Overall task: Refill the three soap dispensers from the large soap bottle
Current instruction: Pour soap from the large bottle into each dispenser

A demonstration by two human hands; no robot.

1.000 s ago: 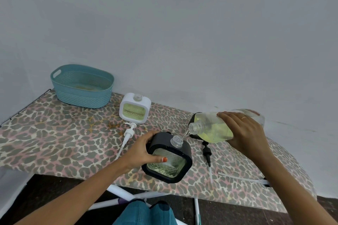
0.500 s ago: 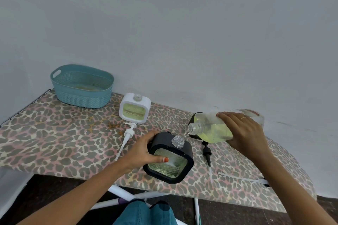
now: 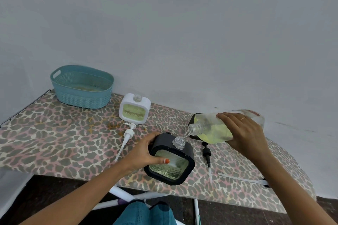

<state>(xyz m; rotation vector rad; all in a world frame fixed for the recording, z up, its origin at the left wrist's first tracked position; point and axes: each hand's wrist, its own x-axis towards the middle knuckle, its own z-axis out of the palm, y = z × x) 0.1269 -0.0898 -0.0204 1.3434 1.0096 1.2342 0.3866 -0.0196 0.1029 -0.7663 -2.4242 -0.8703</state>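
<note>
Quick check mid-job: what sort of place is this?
Likely a room in a home, not a proper workbench: the surface is an ironing board with a leopard-print cover, beside a bare grey wall, with a teal plastic basket on it.

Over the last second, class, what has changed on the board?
Nothing has visibly moved. The right hand still tilts the bottle over the black dispenser, which the left hand still grips. The white dispenser, white pump, black pump and basket lie as before.
</note>
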